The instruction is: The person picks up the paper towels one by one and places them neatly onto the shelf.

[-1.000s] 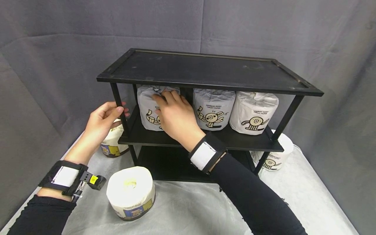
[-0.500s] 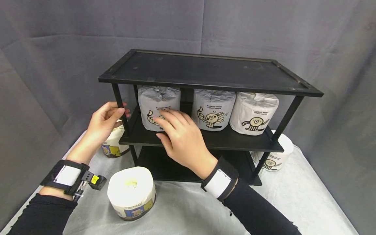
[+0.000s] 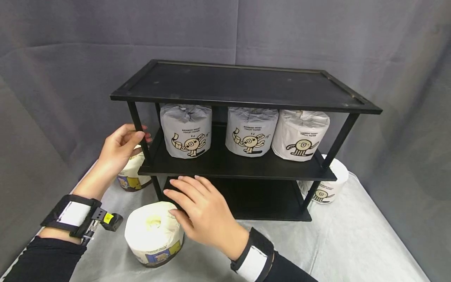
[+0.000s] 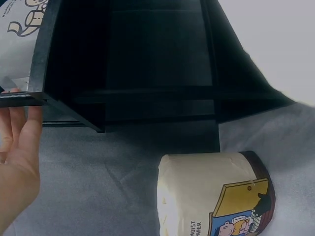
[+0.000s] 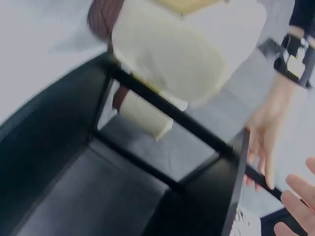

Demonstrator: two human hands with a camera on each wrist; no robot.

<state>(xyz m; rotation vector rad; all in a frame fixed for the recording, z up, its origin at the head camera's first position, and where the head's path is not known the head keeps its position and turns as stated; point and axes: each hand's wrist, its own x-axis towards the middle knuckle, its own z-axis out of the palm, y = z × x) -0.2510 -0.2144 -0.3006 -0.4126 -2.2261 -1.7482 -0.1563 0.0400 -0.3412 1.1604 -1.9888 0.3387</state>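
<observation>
My left hand grips the front left post of a black shelf rack, thumb in front and fingers behind it. My right hand holds nothing; its fingers are spread and bent slightly, low before the rack's bottom shelf. Just left of that hand, a cream-wrapped toilet roll stands on the cloth; the left wrist view shows a similar toilet roll. White-wrapped toilet rolls stand upright on the middle shelf: a left one, a middle one and a right one.
Another cream toilet roll stands left of the rack, partly behind the left arm. A white toilet roll is at the right, partly hidden by a post. Grey cloth hangs behind; pale cloth covers the table.
My right hand has left the left roll on the middle shelf and moved down toward the front roll. My left hand stays on the post.
</observation>
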